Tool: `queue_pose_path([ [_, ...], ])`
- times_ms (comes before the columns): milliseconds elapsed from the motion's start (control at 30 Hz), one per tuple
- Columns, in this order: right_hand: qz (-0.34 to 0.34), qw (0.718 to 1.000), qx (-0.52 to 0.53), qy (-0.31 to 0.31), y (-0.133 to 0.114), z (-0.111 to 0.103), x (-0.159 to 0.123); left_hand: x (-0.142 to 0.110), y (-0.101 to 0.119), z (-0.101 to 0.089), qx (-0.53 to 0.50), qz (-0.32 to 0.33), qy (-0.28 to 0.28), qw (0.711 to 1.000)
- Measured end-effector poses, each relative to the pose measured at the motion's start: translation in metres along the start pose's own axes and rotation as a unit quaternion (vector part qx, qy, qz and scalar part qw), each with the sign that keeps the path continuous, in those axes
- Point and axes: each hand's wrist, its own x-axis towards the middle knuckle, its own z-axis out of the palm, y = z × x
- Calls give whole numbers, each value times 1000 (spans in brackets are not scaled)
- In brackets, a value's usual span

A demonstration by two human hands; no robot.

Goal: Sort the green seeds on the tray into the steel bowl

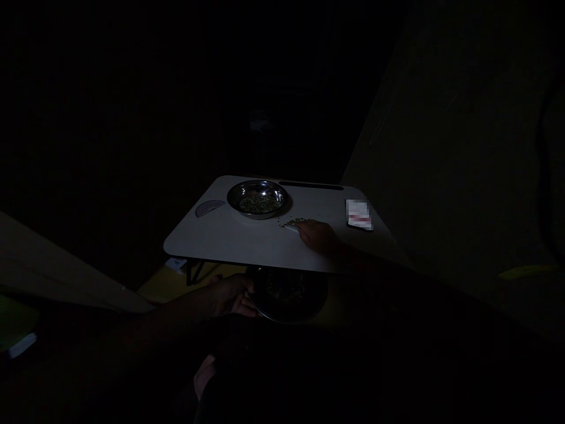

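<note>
A round shiny steel bowl (258, 199) on the white folding table (229, 238) holds greenish grains. The right hand (316, 235) rests half-closed by scattered grains (296, 222) — the left hand (232, 295) grips a dark round plate (289, 294) below the table edge, its contents too dim to tell

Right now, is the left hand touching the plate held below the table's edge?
Touching. The head view shows the left hand with its fingers wrapped on the rim of the steel plate, below the table.

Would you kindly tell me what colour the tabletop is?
The tabletop is plain white, seen in the head view.
</note>
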Motion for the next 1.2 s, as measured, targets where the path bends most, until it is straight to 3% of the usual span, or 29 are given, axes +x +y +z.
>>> queue_pose_path([
  [1200,-9,998,-46,-37,2,6,3,-1,1,0,-4,-1,2,1000],
])
